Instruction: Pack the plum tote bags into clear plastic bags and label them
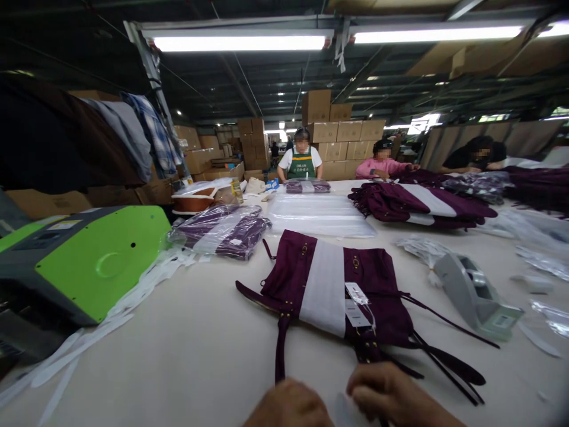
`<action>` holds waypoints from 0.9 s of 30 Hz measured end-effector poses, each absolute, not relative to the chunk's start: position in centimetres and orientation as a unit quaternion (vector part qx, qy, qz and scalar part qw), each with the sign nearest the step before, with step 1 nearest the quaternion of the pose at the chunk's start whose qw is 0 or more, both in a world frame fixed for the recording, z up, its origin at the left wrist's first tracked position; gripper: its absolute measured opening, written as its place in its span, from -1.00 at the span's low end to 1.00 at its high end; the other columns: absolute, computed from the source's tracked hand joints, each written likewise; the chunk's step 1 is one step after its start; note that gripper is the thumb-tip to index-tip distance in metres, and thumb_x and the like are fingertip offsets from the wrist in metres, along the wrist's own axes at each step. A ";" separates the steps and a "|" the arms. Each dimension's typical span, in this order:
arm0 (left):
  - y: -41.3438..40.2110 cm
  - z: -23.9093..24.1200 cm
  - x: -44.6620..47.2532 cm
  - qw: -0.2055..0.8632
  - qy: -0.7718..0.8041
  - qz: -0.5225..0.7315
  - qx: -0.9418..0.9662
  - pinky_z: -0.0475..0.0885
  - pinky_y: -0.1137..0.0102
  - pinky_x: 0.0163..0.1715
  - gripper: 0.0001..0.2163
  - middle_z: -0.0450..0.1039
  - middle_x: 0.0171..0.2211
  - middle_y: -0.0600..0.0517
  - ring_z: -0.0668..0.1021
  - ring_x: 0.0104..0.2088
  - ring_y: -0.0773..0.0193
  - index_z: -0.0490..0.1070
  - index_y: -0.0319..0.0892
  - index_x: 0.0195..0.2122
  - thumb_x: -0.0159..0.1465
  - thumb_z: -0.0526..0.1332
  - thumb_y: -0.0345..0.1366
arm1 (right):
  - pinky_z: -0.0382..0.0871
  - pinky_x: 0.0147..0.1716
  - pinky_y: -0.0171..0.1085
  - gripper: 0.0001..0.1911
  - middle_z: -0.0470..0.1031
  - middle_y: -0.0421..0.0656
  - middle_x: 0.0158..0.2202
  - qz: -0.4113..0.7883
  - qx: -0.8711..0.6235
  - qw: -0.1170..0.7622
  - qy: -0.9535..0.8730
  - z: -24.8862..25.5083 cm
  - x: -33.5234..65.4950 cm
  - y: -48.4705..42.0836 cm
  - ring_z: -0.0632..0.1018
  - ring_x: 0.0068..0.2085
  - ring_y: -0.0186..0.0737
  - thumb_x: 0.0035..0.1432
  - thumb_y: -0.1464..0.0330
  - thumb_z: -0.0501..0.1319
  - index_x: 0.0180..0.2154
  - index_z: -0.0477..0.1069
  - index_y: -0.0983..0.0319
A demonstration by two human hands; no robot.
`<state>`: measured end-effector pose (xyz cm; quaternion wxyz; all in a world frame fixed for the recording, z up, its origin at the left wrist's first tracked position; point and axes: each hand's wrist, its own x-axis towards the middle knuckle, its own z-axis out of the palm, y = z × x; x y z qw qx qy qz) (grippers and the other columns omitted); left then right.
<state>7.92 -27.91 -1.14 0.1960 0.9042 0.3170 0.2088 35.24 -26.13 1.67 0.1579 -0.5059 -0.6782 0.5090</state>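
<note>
A dark purple bag [284, 267] lies flat on the table in front of me, with a white band [322, 287] around its middle. White hang tags [358, 308] rest on it, and thin straps spread out on the right. At the lower edge of the view, my left hand [291, 406] is closed where a bag strap [280, 350] runs into it. My right hand [386, 391] is curled shut beside it, over the strap on the near side of the bag. Both sets of fingertips are partly hidden. Something pale and translucent [347, 410] lies between the hands.
Left stands a green and grey machine [106, 261] with white strips beside it. A plastic-wrapped purple bag [222, 231], clear plastic sheets [320, 216] and stacked purple bags [413, 201] lie beyond. A tape dispenser [478, 293] sits right. Several people work across the table.
</note>
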 end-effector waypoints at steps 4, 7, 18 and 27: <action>-18.7 4.7 5.4 0.105 0.532 0.284 0.791 0.36 0.32 0.00 -0.80 0.52 -0.11 -0.07 0.52 -0.06 0.15 0.44 -0.12 -0.13 0.39 0.13 -0.14 | 0.41 -0.08 -0.21 -0.58 0.61 -0.07 -0.20 0.248 -0.679 0.395 -0.567 3.3 42.6 -22.8 0.57 -0.16 -0.04 0.09 0.00 0.19 -0.19 0.54 0.17; -11.1 5.3 5.3 0.041 0.676 0.215 0.704 0.33 0.28 0.03 -0.76 0.51 -0.10 -0.12 0.50 -0.01 0.08 0.41 -0.17 -0.14 0.35 0.16 -0.11 | 0.35 0.05 -0.11 -0.55 0.58 0.00 -0.05 0.097 -0.749 0.416 -0.507 2.5 46.7 -20.5 0.55 -0.05 0.04 0.12 0.05 0.14 -0.10 0.50 0.20; -8.0 2.7 4.8 0.132 0.707 0.194 0.667 0.39 0.30 -0.21 -0.70 0.56 -0.25 -0.11 0.58 -0.17 0.04 0.41 -0.17 -0.24 0.39 -0.04 -0.12 | 0.33 -0.48 -0.34 -0.67 0.55 -0.16 -0.51 0.309 -0.734 0.315 -0.515 -0.8 47.5 -15.3 0.53 -0.44 -0.22 0.03 0.11 0.29 -0.39 0.55 0.27; -14.7 -0.9 -0.8 0.259 0.726 0.220 0.598 0.36 0.38 -0.34 -0.82 0.48 -0.45 0.06 0.55 -0.33 0.15 0.34 -0.11 -0.39 0.19 0.23 -0.12 | 0.32 -0.40 -0.29 -0.75 0.57 -0.18 -0.46 0.286 -0.712 0.276 -0.579 -2.9 48.3 -14.2 0.53 -0.40 -0.19 -0.01 0.16 0.24 -0.43 0.49 0.22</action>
